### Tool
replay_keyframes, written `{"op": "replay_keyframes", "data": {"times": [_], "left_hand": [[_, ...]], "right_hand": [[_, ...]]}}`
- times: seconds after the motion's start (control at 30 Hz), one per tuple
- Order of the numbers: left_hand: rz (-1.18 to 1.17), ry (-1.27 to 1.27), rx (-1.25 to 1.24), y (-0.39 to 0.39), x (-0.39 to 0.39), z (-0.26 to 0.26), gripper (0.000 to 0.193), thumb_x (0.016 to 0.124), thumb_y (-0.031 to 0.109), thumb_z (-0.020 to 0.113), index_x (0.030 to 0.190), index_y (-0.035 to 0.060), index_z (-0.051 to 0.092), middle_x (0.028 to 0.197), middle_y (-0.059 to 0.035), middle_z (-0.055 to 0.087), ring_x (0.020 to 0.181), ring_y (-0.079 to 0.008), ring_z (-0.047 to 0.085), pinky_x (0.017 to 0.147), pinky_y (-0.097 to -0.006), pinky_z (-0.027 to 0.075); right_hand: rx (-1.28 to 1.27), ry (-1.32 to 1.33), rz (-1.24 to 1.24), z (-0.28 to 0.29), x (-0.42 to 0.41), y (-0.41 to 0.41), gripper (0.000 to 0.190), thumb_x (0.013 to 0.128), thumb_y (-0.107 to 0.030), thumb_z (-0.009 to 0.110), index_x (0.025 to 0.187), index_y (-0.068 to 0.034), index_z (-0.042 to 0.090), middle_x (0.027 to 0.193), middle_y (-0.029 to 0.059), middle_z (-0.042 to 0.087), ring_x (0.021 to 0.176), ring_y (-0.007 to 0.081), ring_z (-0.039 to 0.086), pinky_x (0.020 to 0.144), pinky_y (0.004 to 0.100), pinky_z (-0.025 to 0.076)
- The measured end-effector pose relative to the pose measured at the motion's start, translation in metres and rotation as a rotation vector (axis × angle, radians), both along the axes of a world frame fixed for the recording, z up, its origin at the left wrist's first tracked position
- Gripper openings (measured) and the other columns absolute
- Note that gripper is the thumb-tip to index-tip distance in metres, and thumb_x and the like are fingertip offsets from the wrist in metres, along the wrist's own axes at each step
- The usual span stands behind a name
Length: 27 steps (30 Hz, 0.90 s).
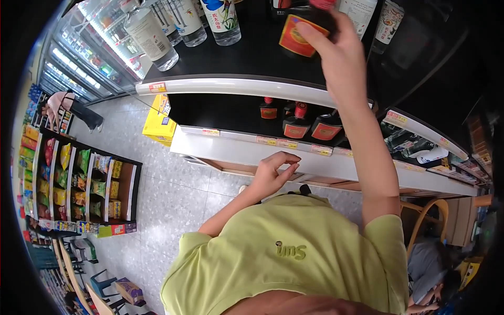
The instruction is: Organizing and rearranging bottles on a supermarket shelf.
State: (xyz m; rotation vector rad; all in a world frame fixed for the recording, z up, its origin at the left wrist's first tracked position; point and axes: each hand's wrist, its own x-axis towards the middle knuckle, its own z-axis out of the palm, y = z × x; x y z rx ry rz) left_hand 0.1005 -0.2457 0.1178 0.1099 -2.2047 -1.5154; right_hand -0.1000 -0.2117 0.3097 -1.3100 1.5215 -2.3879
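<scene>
My right hand (341,51) grips a dark glass bottle (301,43) with a red-orange label and a red cap, its thumb lying across the label. The bottle is tilted over the black upper shelf (252,59); whether its base touches the shelf I cannot tell. Below, on the lower shelf, stand several similar dark bottles with red labels (296,130). My left hand (275,173) holds nothing. Its fingers are loosely curled, the thumb a little apart from the forefinger, in front of the white lower shelf edge (236,143).
Clear glass water bottles (151,39) stand at the upper shelf's left end. Price tags line the shelf edges. A yellow carton (159,124) stands on the floor beside the shelving. A snack rack (88,181) is at left. One person (69,106) bends near glass-door coolers; another (427,271) is at lower right.
</scene>
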Motion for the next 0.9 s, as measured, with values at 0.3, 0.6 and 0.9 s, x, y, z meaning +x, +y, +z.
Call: {"op": "replay_keyframes", "data": {"times": [0.3, 0.6, 0.9], "left_hand": [[0.034, -0.001, 0.015, -0.01, 0.011, -0.014, 0.014, 0.087, 0.005, 0.069, 0.101, 0.0013, 0.07, 0.097, -0.0114, 0.072, 0.09, -0.0225, 0.07, 0.081, -0.0323, 0.053], [0.224, -0.009, 0.136, -0.046, -0.013, -0.044, 0.02, 0.088, 0.004, 0.069, 0.107, -0.0005, 0.065, 0.096, -0.0085, 0.07, 0.088, -0.0157, 0.068, 0.081, -0.0289, 0.053], [0.482, 0.104, -0.207, -0.105, -0.074, -0.092, 0.067, 0.073, 0.009, 0.081, 0.13, 0.0023, 0.046, 0.119, -0.018, 0.052, 0.107, -0.0338, 0.056, 0.089, -0.0397, 0.049]], "right_hand": [[0.259, -0.073, -0.076, -0.016, -0.023, -0.069, 0.048, 0.087, -0.017, 0.075, 0.124, 0.003, 0.053, 0.119, 0.0119, 0.063, 0.114, 0.0196, 0.059, 0.102, 0.0322, 0.044], [0.209, -0.127, -0.154, -0.015, -0.019, -0.1, 0.033, 0.082, -0.008, 0.074, 0.11, 0.002, 0.06, 0.099, 0.01, 0.067, 0.089, 0.0179, 0.063, 0.08, 0.0305, 0.049], [0.338, -0.051, -0.326, -0.014, -0.016, -0.102, 0.035, 0.081, -0.013, 0.074, 0.11, 0.002, 0.06, 0.102, 0.0158, 0.068, 0.095, 0.0251, 0.066, 0.084, 0.035, 0.05]]}}
